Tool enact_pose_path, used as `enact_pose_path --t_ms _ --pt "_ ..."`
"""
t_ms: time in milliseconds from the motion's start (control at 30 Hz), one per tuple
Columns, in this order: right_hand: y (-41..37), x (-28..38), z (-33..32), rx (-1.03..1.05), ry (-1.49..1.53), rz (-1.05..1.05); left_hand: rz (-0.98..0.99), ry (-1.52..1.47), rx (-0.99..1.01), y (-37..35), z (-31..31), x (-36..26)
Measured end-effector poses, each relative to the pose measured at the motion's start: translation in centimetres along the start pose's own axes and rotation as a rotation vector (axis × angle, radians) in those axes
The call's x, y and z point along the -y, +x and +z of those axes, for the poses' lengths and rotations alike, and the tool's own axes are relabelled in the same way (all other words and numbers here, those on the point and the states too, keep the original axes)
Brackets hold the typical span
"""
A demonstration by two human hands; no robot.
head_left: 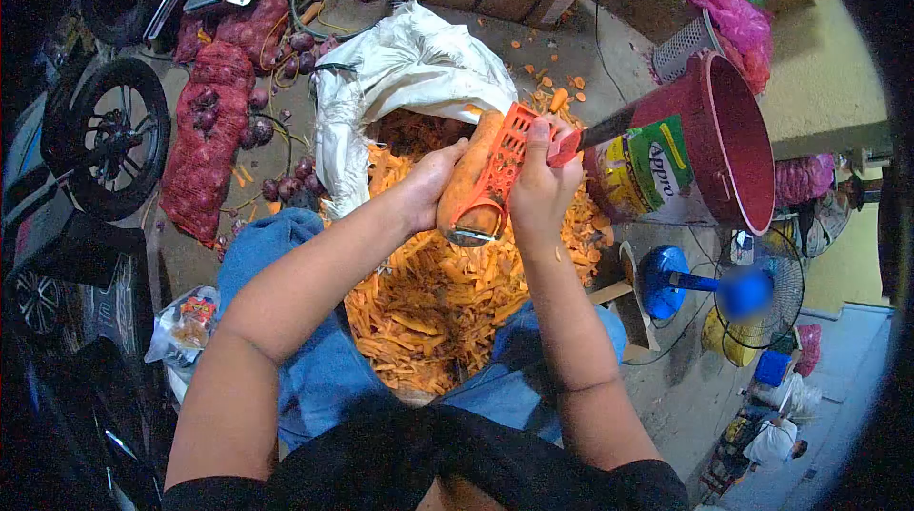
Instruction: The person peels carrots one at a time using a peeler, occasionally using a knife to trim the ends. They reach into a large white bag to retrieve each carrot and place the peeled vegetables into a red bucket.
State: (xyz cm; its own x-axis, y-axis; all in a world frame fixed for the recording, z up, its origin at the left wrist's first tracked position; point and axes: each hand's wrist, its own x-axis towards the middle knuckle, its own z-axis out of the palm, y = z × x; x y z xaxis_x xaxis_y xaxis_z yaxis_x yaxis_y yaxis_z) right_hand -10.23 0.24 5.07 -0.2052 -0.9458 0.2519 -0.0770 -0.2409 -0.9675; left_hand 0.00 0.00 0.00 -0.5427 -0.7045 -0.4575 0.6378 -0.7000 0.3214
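My left hand (433, 189) is wrapped round a thick carrot (461, 183) from its left side. In my right hand (545, 183) is an orange plastic peeler (506, 151) with slots along its body and a metal blade at its lower end. The peeler lies along the carrot's right side, its blade by the carrot's near end. Below both hands, a heap of orange peelings (409, 302) spreads between my knees. An open white sack (419, 59) lies just beyond my hands, dark inside. The fingers behind the carrot and peeler are partly hidden.
A dark red bucket (745, 145) lies tipped right of my hands. Red net sacks of onions (202, 145) and loose onions (262, 130) are at left, beside a motorcycle wheel (119, 140). A blue fan (743, 294) stands at right; a person (773, 442) is farther off.
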Motion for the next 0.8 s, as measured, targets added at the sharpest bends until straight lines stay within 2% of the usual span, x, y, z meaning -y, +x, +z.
enact_pose_path --t_ms 167,300,400,433,467,500,567,600,667,700,767,800 --pt "0.4 -1.1 -0.1 -0.053 -0.084 0.02 -0.01 0.188 -0.133 -0.6 1.1 -0.2" --pt "0.9 -1.5 -0.1 -0.047 -0.08 0.111 -0.001 0.173 -0.141 -0.1 0.5 0.1" --pt "2.0 -3.7 -0.9 -0.055 -0.226 0.198 -0.081 0.371 -0.091 -0.4 0.4 0.5" --pt "3.1 -4.7 -2.0 -0.163 -0.305 0.108 -0.135 0.465 -0.081 -0.8 0.6 1.1" --pt "4.1 -5.6 -3.0 -0.267 -0.382 0.018 -0.148 0.52 -0.193 -1.6 1.1 2.1" --pt "4.9 -5.8 -3.7 -0.268 -0.381 0.019 -0.149 0.521 -0.193 -1.7 1.0 2.4" --pt "5.6 -6.3 -5.2 -0.438 -0.648 -0.12 -0.248 0.438 -0.074 -1.9 0.8 3.1" --pt "6.1 -6.6 -6.1 -0.435 -0.652 -0.117 -0.282 0.45 -0.016 -2.0 0.7 2.8" --pt "7.0 -6.9 -7.6 -0.631 -0.774 -0.031 -0.296 0.469 0.046 -3.1 1.7 1.8" --pt "7.3 -7.2 -8.1 -0.637 -0.772 -0.029 -0.31 0.487 0.108 -3.5 2.0 1.3" --pt "7.8 -7.6 -8.6 -0.656 -0.306 0.073 -0.276 0.425 0.054 -2.9 0.9 1.1" --pt "7.5 -6.9 -8.0 -0.569 -0.241 0.04 -0.238 0.354 -0.003 -2.6 0.4 1.0"
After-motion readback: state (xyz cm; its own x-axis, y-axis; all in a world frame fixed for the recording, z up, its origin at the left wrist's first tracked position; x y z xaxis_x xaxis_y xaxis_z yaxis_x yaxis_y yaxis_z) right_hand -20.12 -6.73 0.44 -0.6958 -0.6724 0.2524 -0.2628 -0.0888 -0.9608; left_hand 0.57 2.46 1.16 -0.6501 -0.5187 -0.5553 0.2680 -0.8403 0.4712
